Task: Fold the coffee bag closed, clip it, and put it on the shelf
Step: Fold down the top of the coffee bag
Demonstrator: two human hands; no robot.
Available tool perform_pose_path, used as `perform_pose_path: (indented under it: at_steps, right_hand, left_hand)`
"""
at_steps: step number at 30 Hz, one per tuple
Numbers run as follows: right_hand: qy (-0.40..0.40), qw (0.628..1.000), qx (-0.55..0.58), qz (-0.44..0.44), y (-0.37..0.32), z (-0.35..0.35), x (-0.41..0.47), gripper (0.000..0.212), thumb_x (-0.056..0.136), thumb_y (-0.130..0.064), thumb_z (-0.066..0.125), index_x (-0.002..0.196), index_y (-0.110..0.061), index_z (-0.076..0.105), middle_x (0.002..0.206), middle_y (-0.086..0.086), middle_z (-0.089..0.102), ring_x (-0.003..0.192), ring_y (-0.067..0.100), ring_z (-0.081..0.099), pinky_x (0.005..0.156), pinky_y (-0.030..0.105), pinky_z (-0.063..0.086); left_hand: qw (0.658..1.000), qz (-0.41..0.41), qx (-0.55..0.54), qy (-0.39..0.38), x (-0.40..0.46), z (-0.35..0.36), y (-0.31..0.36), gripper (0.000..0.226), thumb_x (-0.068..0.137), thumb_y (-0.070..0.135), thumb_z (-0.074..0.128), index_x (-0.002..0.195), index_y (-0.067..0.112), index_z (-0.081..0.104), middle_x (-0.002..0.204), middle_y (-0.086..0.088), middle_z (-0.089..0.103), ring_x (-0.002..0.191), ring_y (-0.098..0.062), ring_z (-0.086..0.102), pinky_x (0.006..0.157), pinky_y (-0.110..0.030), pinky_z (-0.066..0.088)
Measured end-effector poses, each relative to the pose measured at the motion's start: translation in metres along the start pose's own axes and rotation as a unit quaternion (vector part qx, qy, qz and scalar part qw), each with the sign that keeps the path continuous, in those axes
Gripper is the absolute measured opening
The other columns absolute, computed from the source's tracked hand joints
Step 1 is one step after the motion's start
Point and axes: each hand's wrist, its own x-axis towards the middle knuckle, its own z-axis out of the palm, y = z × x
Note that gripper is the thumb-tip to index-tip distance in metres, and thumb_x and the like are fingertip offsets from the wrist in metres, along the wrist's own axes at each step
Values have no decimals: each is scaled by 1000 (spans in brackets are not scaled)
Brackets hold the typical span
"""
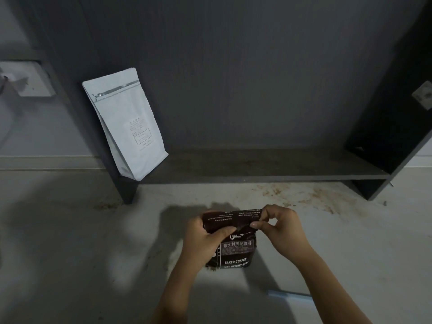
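A dark brown coffee bag (236,249) with white print stands upright on the pale floor in front of me. Its top flap is bent over toward me. My left hand (205,239) grips the bag's upper left side, thumb pressed on the fold. My right hand (278,228) pinches the top right corner of the flap between thumb and fingers. The dark shelf (268,166) runs low across the view behind the bag. A thin light-blue object (289,294), possibly the clip, lies on the floor by my right forearm.
A white coffee pouch (127,125) leans against the left upright at the shelf's left end. Brown coffee stains (311,195) mark the floor before the shelf. A dark side panel (397,113) closes the shelf on the right.
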Motion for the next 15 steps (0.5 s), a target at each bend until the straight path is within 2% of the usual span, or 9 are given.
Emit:
perform_pose_path:
  at_steps: [2,4,5,7,8,10,12,15]
  right_hand:
    - [-24,999,-26,-12,-1,-9,1,40,66,-11,79,52,-40,56,56,-21,63,64,-4,57,60,2,38]
    - [-41,996,-78,-32,-6,-20,-2,25,72,-21,76,73,-42,63,70,-27,64,71,-6,60,64,2,40]
    - [-49,992,-110,-31,-6,-26,-5,20,75,-27,74,88,-38,65,83,-25,65,73,-6,61,66,4,43]
    - [-73,974,-213,-6,-3,-35,-13,31,77,-33,70,107,-32,61,105,-14,65,85,-1,61,75,18,50]
    - [-106,956,-272,12,-2,-40,-18,32,77,-35,70,107,-33,60,112,-11,64,93,6,61,80,26,52]
    - [-197,914,-351,52,2,-49,-29,28,71,-39,74,95,-36,61,117,-10,60,104,11,57,90,35,50]
    - [-269,882,-376,93,8,-54,-41,31,64,-42,79,87,-34,59,114,-7,54,105,14,51,89,37,48]
    - [-338,837,-403,150,20,-55,-54,42,59,-38,83,89,-29,54,112,-2,46,102,19,45,84,36,45]
  left_hand:
    - [1000,-9,-1,21,0,5,-2,33,61,1,85,66,28,67,64,25,73,59,7,67,54,-6,50]
    - [1000,-12,2,21,2,5,-1,31,62,1,84,67,26,66,63,24,73,59,6,68,54,-8,51]
    - [1000,-17,2,15,3,4,-1,30,62,2,84,68,24,66,62,23,73,60,5,68,55,-9,52]
    - [1000,-24,1,8,2,2,-1,29,63,1,83,69,23,66,62,23,73,60,4,68,56,-9,52]
    - [1000,-23,0,8,1,2,-1,29,64,0,83,68,23,66,61,23,73,60,5,68,56,-9,52]
    - [1000,-23,-4,10,-1,3,-1,29,64,1,83,66,25,66,61,25,73,59,7,67,55,-6,51]
    - [1000,-22,-12,15,-3,5,-1,31,65,0,82,63,27,66,61,26,72,59,9,67,53,-4,49]
    - [999,-25,-17,21,-3,6,-1,34,65,-2,82,60,28,67,59,26,72,57,10,66,51,-4,48]
